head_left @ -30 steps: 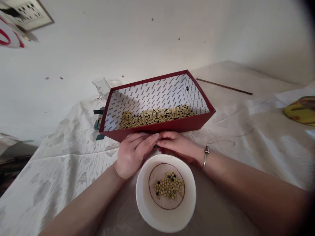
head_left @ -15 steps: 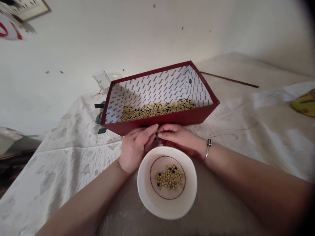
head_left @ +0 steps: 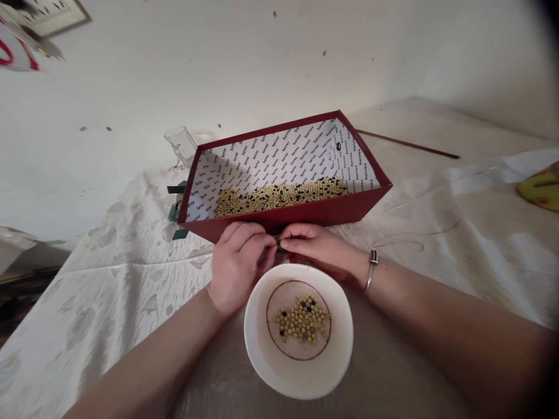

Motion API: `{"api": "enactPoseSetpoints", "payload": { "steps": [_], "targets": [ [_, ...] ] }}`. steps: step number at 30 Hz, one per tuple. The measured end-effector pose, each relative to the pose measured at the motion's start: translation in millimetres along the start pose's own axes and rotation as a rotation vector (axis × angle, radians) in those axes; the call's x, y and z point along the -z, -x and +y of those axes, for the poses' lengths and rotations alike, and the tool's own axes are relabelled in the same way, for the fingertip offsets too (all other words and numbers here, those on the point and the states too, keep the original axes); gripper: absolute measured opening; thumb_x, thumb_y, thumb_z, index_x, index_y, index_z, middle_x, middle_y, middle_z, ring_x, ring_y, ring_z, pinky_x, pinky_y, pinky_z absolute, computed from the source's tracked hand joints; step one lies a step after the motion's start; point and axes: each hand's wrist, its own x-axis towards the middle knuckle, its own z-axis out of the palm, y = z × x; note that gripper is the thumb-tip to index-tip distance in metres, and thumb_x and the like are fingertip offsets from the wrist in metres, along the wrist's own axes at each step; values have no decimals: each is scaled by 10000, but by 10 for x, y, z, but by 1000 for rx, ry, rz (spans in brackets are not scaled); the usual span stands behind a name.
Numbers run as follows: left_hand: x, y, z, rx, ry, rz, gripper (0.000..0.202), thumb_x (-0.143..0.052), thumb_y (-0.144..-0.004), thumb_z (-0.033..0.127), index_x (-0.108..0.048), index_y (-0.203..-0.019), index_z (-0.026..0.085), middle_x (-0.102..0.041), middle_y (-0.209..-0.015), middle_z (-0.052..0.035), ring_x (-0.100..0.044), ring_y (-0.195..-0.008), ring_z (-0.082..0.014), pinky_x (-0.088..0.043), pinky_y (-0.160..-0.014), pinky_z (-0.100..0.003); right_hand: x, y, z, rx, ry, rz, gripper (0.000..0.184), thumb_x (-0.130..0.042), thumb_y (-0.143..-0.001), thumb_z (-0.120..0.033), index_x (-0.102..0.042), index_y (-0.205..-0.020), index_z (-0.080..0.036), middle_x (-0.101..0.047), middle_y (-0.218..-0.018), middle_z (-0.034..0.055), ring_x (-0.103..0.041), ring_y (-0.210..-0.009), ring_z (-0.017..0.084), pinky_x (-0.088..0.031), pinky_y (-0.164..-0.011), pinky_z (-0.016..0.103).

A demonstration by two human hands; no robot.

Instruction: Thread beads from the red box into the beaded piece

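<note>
My left hand [head_left: 241,262] and my right hand [head_left: 307,241] meet in front of the red box [head_left: 282,218], fingertips almost touching. Both are closed in a pinch. Between them shows a small dark thing [head_left: 279,247], too small to name. Just below my hands stands a white bowl [head_left: 301,381] with loose pale yellow beads [head_left: 301,320] and a few dark ones at its bottom. A long heap of similar beads [head_left: 279,196], yellow mixed with black, lies inside the box.
A clear glass [head_left: 180,144] leans behind the box's left end. Dark green pieces [head_left: 177,209] stick out beside it. On the right are a thin brown stick [head_left: 410,144], a loose thread [head_left: 402,241] and a yellow object [head_left: 540,187]. A patterned cloth [head_left: 122,279] covers the table.
My left fingers have curled in, its thumb dropping from the box's edge to a pinch near my right fingertips. My right hand keeps nearly the same place. The view has shifted slightly.
</note>
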Motion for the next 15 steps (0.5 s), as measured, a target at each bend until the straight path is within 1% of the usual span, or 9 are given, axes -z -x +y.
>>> {"api": "enactPoseSetpoints", "payload": {
  "steps": [4, 8, 13, 15],
  "targets": [
    [18, -5, -5, -36, 6, -32, 59, -568, -730, 179, -598, -780, 178, -590, -846, -32, -504, -818, -152, -436, -773, -305, -5, 11, -14, -1, 24, 7, 116, -557, -741, -283, -552, -769, -171, -536, -654, -27, -482, -579, 76, -379, -573, 219],
    [26, -4, -16, -31, -18, -25, 26, -566, -728, 180, -590, -738, 175, -589, -811, -28, -500, -792, -149, -431, -761, -307, -10, 24, -33, -16, 49, 9, 121, -540, -753, -300, -541, -769, -179, -528, -627, -32, -473, -558, 78, -365, -546, 215],
    [14, 3, -2, -44, 19, -35, 76, -563, -738, 195, -605, -801, 184, -596, -859, -36, -507, -830, -161, -437, -770, -315, -16, 18, -31, 8, 47, 7, 105, -548, -745, -273, -541, -759, -170, -519, -649, -32, -461, -565, 68, -369, -562, 211],
    [11, 0, -7, -48, 12, -34, 74, -568, -734, 194, -605, -798, 184, -598, -858, -34, -508, -833, -162, -437, -774, -316, -16, 16, -28, 10, 49, 9, 109, -548, -746, -276, -543, -764, -168, -522, -654, -30, -464, -571, 68, -367, -559, 208]
  ]
}}
